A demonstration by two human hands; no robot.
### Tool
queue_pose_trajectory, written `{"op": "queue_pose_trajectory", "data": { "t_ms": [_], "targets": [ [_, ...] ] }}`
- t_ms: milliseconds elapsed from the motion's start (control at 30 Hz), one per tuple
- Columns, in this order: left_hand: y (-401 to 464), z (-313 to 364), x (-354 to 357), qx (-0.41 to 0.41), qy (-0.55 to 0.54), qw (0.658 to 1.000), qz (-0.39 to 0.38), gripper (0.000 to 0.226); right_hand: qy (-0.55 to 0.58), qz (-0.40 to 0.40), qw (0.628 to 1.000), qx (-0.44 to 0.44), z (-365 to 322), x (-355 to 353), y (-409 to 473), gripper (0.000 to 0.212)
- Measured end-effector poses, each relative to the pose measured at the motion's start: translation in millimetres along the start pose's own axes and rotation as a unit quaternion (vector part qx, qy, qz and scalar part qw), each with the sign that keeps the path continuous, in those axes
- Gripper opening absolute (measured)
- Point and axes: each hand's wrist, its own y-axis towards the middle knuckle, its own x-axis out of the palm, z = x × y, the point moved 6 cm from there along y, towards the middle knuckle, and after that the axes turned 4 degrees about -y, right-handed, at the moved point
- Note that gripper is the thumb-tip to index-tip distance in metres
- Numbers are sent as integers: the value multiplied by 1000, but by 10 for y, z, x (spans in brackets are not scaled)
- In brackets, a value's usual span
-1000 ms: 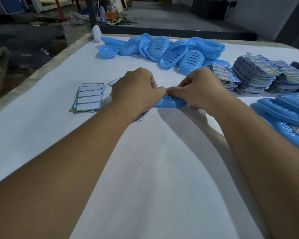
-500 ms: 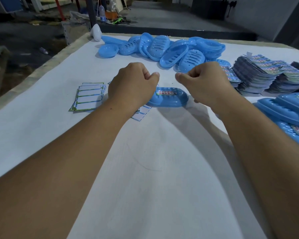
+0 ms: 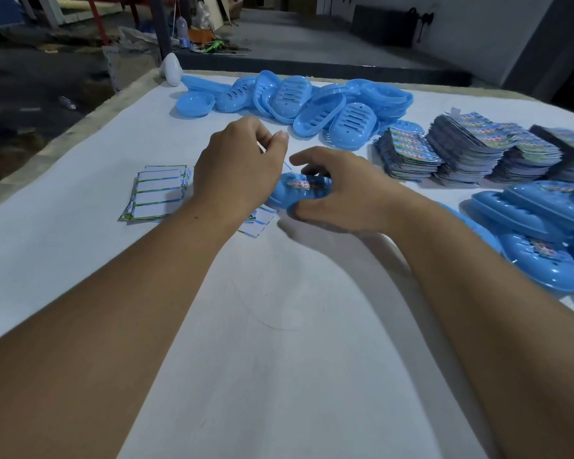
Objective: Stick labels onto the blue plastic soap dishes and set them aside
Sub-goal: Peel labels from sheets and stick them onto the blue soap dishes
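Dish (image 3: 287, 193), labelled, at frame centre: right hand (image 3: 342, 197) curled around it; left hand (image 3: 242, 164) pinched, seemingly empty. Lift level toward lower-right pile (image 3: 540, 236).

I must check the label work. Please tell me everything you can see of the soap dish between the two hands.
The soap dish is a light blue oval of glossy plastic lying on the white table. A small label with red print sits on its upper face. The right hand closes around its right end; the left hand covers its left end. Backing sheets lie partly beneath it.
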Motion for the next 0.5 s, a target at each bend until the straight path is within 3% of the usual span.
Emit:
{"op": "queue_pose_trajectory", "data": {
  "t_ms": [233, 500],
  "targets": [
    [-28, 39, 30, 93, 1, 996, 14, 31, -36, 44, 998, 30, -21, -93, -76, 75],
    [-80, 148, 58, 146, 1, 989, 9, 32, -155, 155, 969, 113, 249, -561, -611, 68]
  ]
}}
